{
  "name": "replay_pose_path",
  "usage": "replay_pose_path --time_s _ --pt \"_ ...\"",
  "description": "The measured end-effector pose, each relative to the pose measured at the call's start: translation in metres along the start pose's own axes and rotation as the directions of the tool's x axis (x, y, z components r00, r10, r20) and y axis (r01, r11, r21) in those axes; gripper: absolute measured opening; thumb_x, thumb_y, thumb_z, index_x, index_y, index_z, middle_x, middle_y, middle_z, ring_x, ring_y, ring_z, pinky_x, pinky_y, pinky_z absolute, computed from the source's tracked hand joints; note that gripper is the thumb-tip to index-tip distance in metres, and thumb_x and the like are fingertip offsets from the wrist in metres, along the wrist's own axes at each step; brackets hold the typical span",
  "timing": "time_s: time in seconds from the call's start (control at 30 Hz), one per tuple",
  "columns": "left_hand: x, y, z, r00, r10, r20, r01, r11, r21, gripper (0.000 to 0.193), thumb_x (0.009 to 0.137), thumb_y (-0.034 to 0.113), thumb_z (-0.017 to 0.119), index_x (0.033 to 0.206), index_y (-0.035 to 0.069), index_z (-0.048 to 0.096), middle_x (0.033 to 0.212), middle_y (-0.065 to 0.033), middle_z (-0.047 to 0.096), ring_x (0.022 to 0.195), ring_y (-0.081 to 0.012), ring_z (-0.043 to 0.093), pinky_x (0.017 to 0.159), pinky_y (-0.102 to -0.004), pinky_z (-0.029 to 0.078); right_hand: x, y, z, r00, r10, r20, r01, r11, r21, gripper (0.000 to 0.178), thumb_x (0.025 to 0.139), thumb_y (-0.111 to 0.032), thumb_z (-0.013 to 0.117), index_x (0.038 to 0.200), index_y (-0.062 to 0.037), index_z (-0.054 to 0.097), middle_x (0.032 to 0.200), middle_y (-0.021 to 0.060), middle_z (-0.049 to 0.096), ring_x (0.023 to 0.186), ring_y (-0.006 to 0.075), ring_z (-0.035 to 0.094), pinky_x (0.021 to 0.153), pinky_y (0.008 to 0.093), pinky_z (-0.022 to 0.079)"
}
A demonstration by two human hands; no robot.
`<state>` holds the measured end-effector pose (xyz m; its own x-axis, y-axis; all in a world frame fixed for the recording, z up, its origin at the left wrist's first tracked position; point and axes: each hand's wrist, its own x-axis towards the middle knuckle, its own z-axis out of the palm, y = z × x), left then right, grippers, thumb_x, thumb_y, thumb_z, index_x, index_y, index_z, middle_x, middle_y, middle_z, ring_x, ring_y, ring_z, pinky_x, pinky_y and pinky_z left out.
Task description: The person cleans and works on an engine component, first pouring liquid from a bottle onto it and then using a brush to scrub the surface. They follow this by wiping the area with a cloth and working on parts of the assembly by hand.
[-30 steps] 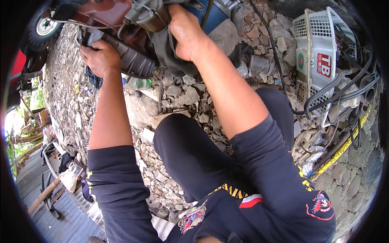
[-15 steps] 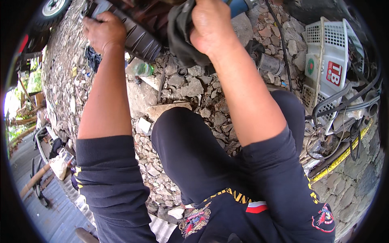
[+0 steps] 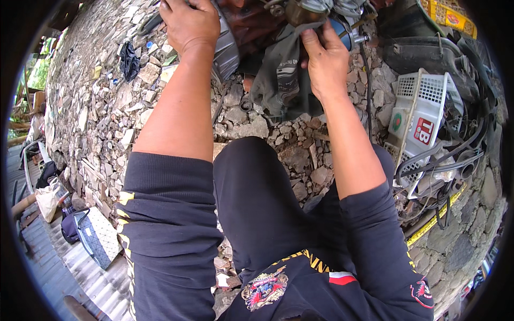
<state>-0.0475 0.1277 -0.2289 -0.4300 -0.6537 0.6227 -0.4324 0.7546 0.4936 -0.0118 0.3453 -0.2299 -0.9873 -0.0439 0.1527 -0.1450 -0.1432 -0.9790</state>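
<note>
Hands are both up at the top of the view, busy on a machine that sits on rough stones. The left hand (image 3: 188,24) is closed over a grey ribbed metal part (image 3: 225,51) of the machine, pressing down on it, most likely to keep it from moving. The right hand (image 3: 326,59) is closed on a dull green rag (image 3: 281,80), with the thumb and fingers pinching the cloth up against the greasy brown and blue machine parts (image 3: 300,13), which looks like a way to wipe dirt off or to get a better grip on something slippery. The rest of the rag hangs loose and falls onto the stones below. The person is crouched low with a knee in black trousers (image 3: 257,187) pushed forward, so the arms can reach the work. There is no worktop; everything lies on stony ground (image 3: 96,107) made of broken grey and tan rocks. A small black scrap (image 3: 129,59) lies on the stones to the left. A white plastic cover with a grille (image 3: 420,117) rests on the right, with black hoses and cables (image 3: 450,160) and a yellow strap (image 3: 433,222) beside it. Lower left, there are wavy metal sheets (image 3: 75,267), a patterned bag (image 3: 99,235) and some green plants far off, so this is outdoors.
</note>
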Motion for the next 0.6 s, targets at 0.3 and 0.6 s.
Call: replay_pose_path --time_s 0.3,0.6 --pt "0.0 0.0 -0.005 0.998 -0.025 0.063 0.035 0.988 -0.15 0.06 0.09 0.039 0.045 0.141 0.007 0.044 0.144 -0.025 0.043 0.118 -0.0459 0.055 0.098 -0.0502 0.046 0.01 0.016 0.005 0.97 -0.2 -0.136 0.181 0.973 -0.141 0.038 0.096 -0.018 0.065 0.128 0.0012 0.06 0.114 0.0096 0.068 0.097 0.0168 0.062 0.09 0.027 0.047" --pt "-0.002 0.003 -0.008 0.993 -0.057 0.102 0.074 0.984 -0.165 0.059 0.091 0.038 0.045 0.142 0.008 0.044 0.144 -0.0238 0.043 0.119 -0.0452 0.054 0.098 -0.05 0.046 0.013 0.015 -0.011 0.913 -0.406 0.047 0.397 0.851 -0.343 0.037 0.091 -0.02 0.069 0.119 0.004 0.062 0.114 0.0164 0.066 0.104 0.0283 0.062 0.092 0.0333 0.047"
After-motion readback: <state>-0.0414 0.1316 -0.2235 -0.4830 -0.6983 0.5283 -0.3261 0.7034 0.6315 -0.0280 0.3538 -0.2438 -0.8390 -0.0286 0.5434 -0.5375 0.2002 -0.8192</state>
